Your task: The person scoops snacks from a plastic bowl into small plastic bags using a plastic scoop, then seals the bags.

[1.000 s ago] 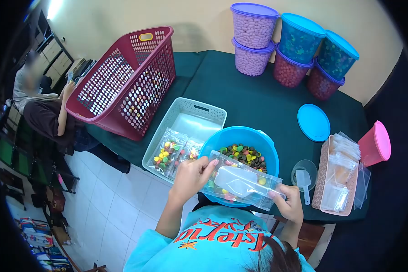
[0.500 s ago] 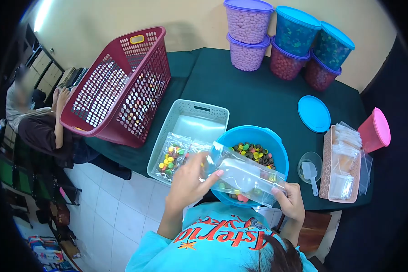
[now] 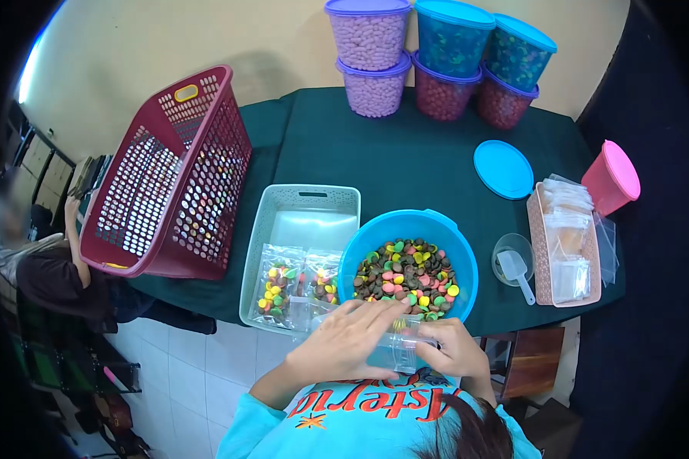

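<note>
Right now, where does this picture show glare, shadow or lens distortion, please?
Head view: bright streaks of glare on the clear bag, pale sheen inside the light green tray; same head view: soft shadow on the wall beside the maroon basket, and dark, curved corners suggesting a wide lens.

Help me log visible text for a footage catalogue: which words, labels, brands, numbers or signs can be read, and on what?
"Asteria": red lettering, upside down in view, on the turquoise shirt.
Other lettering on the shirt: partly covered, unreadable.
No other text is legible.
</note>
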`<state>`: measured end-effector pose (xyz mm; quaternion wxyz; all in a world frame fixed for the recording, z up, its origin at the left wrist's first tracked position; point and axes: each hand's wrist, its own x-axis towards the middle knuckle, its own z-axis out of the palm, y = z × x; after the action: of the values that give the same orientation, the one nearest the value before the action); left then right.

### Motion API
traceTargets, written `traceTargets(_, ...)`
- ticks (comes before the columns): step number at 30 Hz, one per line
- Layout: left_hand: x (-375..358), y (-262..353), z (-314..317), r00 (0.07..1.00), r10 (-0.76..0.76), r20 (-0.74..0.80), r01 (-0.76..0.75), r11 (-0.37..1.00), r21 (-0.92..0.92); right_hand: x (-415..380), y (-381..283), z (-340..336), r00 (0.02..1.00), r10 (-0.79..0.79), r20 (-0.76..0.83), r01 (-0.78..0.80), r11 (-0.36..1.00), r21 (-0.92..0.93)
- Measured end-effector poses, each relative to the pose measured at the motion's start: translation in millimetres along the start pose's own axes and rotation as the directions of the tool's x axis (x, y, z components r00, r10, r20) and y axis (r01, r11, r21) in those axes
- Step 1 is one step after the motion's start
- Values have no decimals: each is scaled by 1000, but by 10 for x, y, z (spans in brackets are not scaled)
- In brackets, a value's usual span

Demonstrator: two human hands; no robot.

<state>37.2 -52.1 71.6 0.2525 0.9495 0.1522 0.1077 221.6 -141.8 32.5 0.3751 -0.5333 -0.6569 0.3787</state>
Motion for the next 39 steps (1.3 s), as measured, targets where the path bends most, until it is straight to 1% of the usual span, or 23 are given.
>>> traceTargets(2, -48, -23, 25, 999, -42, -1, 42, 997, -59, -16, -1, 30, 1000, 17, 14, -17, 1000, 18)
traceTargets(5, -76, -97, 84, 999, -39, 5, 40, 995, -96, 3, -68, -46, 998, 39, 57, -35, 998, -55)
traceTargets(8, -167, -166, 50, 995, -98, 19, 99, 990, -99, -7, -164, -195, 998, 11, 60, -3, 993, -121)
traceTargets(11, -312, -259, 1, 991, -131, -26, 127, 986, -111, -43, -269, -538, 986, 67, 151, -15, 948, -318)
traceTargets(13, -433, -409, 34, 962, -225, -153, 206, 970, -131, -58, -358, -724, 992, 114, 54, -84, 917, -389)
traceTargets(14, -492, -483, 21, 951, -261, -169, 234, 959, -161, -49, -369, -781, 988, 151, -14, -142, 894, -424)
traceTargets(15, -536, -523, 15, 951, -258, -169, 232, 960, -160, -28, -373, -825, 980, 182, -85, -201, 868, -454)
traceTargets(16, -577, -550, 16, 939, -251, -235, 213, 961, -176, 13, -372, -862, 980, 178, -91, -199, 823, -532)
traceTargets(17, -601, -571, 24, 922, -245, -298, 194, 962, -192, 64, -344, -889, 979, 180, -94, -203, 822, -532)
traceTargets(19, -601, -604, 72, 930, -250, -271, 205, 961, -185, 176, -267, -932, 994, 105, -39, -109, 817, -566)
traceTargets(20, -603, -603, 93, 933, -260, -248, 220, 959, -176, 240, -305, -964, 993, 111, 38, -63, 781, -621)
traceTargets(21, -601, -584, 104, 934, -261, -244, 222, 959, -177, 300, -390, -978, 993, 113, 39, -65, 783, -619)
traceTargets(23, -580, -550, 112, 940, -319, -121, 258, 896, -360, 427, -588, -991, 953, 265, 149, -73, 676, -733)
traceTargets(25, -578, -578, 148, 953, -274, -128, 222, 923, -315, 554, -628, -995, 940, 293, 175, -72, 673, -736)
traceTargets(27, -573, -592, 170, 965, -227, -134, 184, 945, -271, 690, -595, -975, 846, 451, 283, -79, 632, -771)
traceTargets(28, -564, -598, 171, 969, -218, -112, 183, 948, -259, 739, -492, -954, 840, 425, 338, -51, 683, -729)
traceTargets(29, -552, -602, 171, 973, -210, -91, 182, 952, -247, 794, -427, -929, 840, 426, 336, -54, 682, -729)
traceTargets(31, -518, -588, 187, 975, -195, -108, 163, 955, -248, 900, -337, -856, 730, 553, 402, -60, 638, -768)
traceTargets(32, -507, -584, 194, 975, -182, -128, 146, 958, -248, 916, -278, -811, 730, 552, 402, -60, 638, -768)
traceTargets(34, -499, -583, 189, 972, -198, -126, 153, 942, -299, 909, -209, -704, 700, 641, 316, 37, 409, -912)
traceTargets(35, -496, -581, 187, 969, -215, -122, 160, 923, -351, 897, -225, -618, 698, 642, 317, 38, 409, -912)
traceTargets(37, -489, -585, 174, 968, -224, -114, 171, 919, -356, 831, -274, -393, 641, 709, 293, 323, 97, -941)
traceTargets(39, -481, -597, 159, 967, -231, -105, 180, 915, -362, 760, -101, -285, 629, 721, 289, 302, 116, -946)
